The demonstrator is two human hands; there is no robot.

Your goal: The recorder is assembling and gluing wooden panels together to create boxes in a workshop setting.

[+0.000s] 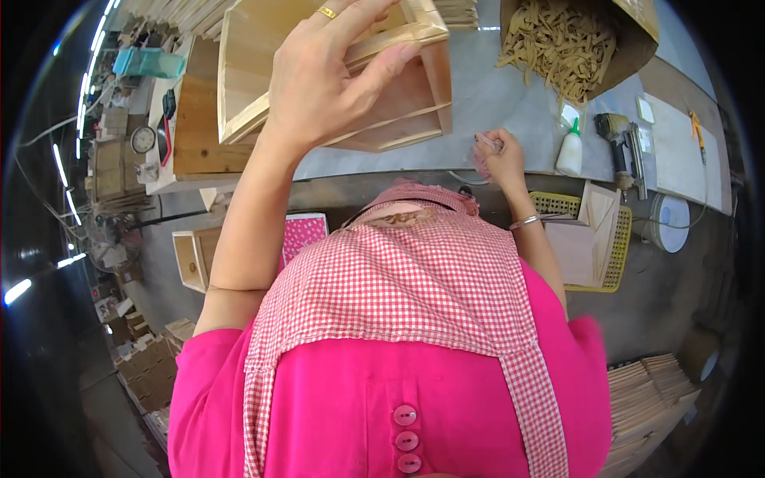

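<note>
My left hand (335,76) grips the near wall of an open light wooden box (402,103) held tilted over the grey workbench (494,103); a ring sits on one finger. My right hand (498,155) rests at the bench's front edge with its fingers closed on a small thin object that is too small to tell. A bracelet circles that wrist. My pink shirt and checked apron fill the lower part of the head view.
A cardboard box of tan strips (562,44) stands at the back right. A white glue bottle (570,151) and a nail gun (617,139) lie right of my hand. A yellow crate with wood panels (598,235) sits below. Another wooden box (191,259) sits lower left.
</note>
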